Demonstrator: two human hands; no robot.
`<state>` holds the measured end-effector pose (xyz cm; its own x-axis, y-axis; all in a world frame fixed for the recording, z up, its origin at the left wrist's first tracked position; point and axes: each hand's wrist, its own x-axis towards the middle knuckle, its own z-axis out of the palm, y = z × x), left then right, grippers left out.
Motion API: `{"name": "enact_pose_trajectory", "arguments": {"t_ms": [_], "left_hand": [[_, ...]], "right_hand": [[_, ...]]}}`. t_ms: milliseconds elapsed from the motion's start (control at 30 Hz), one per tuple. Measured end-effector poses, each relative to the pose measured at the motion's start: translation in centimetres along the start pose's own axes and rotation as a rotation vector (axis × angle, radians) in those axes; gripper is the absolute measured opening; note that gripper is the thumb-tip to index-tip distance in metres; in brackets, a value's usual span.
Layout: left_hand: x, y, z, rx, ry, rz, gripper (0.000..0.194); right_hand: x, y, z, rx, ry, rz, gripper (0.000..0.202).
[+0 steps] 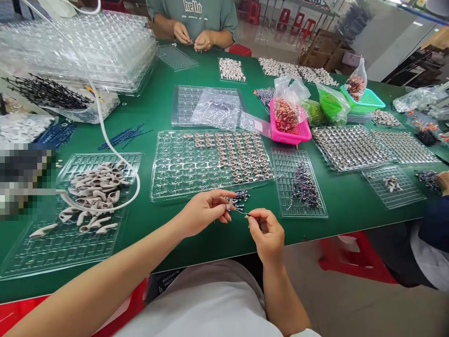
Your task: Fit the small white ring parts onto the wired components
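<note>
Around five o'clock from the clear tray (182, 164), the left hand (207, 210) and right hand (267, 232) pinch one thin wire (241, 212), likely to steady it.

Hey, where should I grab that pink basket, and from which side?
Probably pinch the pink basket by its near rim, coming from the front and above: that edge is exposed, while the clear bag of reddish-brown pieces bulges up behind it.

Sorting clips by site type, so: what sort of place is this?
Looks like a small-parts assembly workshop, probably in a factory: a gridded tray with rows of parts on a long green table, stacked clear trays, and a co-worker opposite, working by hand.
</note>
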<state>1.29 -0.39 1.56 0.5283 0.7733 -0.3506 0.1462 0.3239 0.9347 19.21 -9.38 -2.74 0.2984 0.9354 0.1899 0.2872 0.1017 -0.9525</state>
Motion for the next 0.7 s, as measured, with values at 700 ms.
{"name": "enact_pose_trajectory", "arguments": {"t_ms": [700], "left_hand": [[-1.2, 0.4, -1.2, 0.148, -0.185, -0.051, 0.029]], "right_hand": [[-0.4, -0.1, 1.1, -0.149, -0.135, -0.425, 0.032]]}}
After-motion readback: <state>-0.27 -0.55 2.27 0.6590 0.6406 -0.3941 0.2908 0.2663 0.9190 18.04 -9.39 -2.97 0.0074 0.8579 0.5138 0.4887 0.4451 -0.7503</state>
